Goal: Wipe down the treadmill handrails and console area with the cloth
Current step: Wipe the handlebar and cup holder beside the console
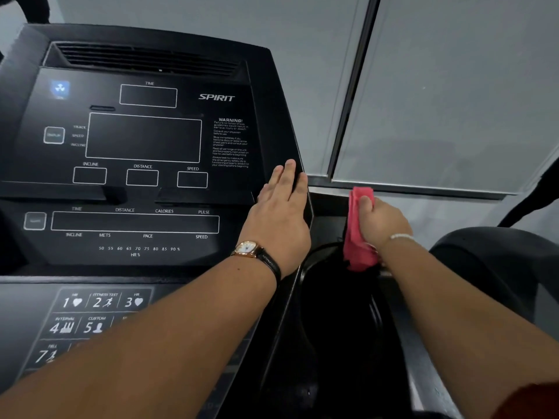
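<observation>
The person stands at the treadmill console [145, 137]. The left hand [279, 216] lies flat on the console's right edge, with the fingers straight and close together, and it holds nothing; it seems to steady the body. The right hand [382, 225] grips the pink cloth [360, 237], the thumb curled over its top, and holds it against the dark wall just beside the console, above a deep side pocket [332, 313]. The step in hand is probably the wiping of the console's right side. The next move calls for a firm stroke along this wall, then across the display face. A dark rounded part [499, 267] at the far right, maybe a handrail, is apart from the cloth.
</observation>
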The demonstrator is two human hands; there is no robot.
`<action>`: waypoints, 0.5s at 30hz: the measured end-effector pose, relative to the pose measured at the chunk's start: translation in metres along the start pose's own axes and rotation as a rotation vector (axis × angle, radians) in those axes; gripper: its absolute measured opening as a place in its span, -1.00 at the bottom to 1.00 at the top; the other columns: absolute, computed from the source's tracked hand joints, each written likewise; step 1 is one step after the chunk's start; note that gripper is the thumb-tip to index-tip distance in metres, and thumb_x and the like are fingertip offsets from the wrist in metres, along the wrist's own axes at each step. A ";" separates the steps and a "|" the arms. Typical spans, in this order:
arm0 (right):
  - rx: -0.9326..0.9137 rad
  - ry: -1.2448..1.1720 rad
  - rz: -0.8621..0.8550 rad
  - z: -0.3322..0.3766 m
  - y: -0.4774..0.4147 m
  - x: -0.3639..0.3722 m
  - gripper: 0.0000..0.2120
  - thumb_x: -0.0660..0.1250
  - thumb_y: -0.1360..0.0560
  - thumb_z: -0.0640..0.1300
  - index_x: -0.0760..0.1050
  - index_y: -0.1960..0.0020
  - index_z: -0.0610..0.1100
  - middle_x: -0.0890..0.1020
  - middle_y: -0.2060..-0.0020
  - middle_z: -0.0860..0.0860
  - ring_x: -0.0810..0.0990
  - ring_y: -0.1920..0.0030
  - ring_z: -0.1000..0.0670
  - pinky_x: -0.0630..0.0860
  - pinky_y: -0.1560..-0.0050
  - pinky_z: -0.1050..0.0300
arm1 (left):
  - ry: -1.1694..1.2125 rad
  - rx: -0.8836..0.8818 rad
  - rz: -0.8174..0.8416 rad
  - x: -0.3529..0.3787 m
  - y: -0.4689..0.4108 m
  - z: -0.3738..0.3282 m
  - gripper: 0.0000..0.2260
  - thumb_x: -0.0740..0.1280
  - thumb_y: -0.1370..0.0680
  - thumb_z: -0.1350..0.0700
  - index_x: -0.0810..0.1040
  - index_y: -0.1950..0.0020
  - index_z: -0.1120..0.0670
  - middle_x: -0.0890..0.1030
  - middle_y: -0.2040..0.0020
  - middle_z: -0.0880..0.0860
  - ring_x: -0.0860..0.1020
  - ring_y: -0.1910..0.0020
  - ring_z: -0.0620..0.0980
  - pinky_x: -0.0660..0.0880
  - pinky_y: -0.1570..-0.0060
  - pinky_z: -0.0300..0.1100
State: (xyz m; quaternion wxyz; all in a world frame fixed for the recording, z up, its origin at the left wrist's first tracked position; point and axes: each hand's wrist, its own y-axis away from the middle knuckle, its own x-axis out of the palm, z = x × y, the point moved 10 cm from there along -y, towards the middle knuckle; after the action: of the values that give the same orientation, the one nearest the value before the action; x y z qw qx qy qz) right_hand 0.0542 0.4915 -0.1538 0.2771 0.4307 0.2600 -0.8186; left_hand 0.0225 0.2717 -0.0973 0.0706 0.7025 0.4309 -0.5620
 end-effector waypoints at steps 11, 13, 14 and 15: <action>-0.720 0.635 -0.067 0.049 0.092 0.045 -0.28 0.05 -0.41 0.23 0.13 -0.49 -0.07 0.28 -0.44 -0.22 0.21 -0.43 -0.31 0.08 -0.32 -0.44 | 0.010 0.000 0.011 -0.001 0.000 -0.001 -0.42 0.09 -0.55 0.23 -0.04 -0.54 0.04 -0.18 -0.55 -0.02 -0.20 -0.51 -0.09 -0.03 -0.45 -0.11; -0.748 0.705 0.010 0.027 0.089 0.047 -0.19 0.05 -0.34 0.29 0.06 -0.49 -0.08 0.26 -0.44 -0.23 0.23 -0.42 -0.33 0.18 -0.28 -0.45 | 0.013 -0.003 0.007 -0.001 0.001 -0.001 -0.42 0.08 -0.55 0.24 -0.03 -0.54 0.04 -0.18 -0.55 -0.03 -0.20 -0.51 -0.09 -0.03 -0.44 -0.12; -0.729 0.680 0.029 0.022 0.086 0.046 -0.16 0.04 -0.34 0.32 -0.02 -0.51 -0.07 0.20 -0.47 -0.22 0.16 -0.45 -0.31 0.17 -0.31 -0.43 | 0.013 -0.002 0.005 -0.001 0.001 -0.001 -0.42 0.08 -0.55 0.24 -0.03 -0.54 0.04 -0.17 -0.55 -0.03 -0.20 -0.51 -0.09 -0.03 -0.44 -0.12; -0.690 0.633 0.017 0.021 0.083 0.041 -0.14 0.02 -0.34 0.35 -0.11 -0.51 -0.04 0.12 -0.50 -0.21 0.07 -0.48 -0.29 0.11 -0.36 -0.39 | 0.013 -0.001 0.000 -0.001 0.001 -0.001 -0.42 0.08 -0.55 0.24 -0.03 -0.54 0.05 -0.17 -0.55 -0.02 -0.19 -0.51 -0.09 -0.03 -0.44 -0.12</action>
State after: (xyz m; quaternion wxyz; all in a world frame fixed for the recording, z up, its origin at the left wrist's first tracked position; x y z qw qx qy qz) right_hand 0.0788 0.4091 -0.1940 0.3180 0.5442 0.5852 -0.5102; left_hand 0.0234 0.2710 -0.0959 0.0682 0.7061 0.4315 -0.5573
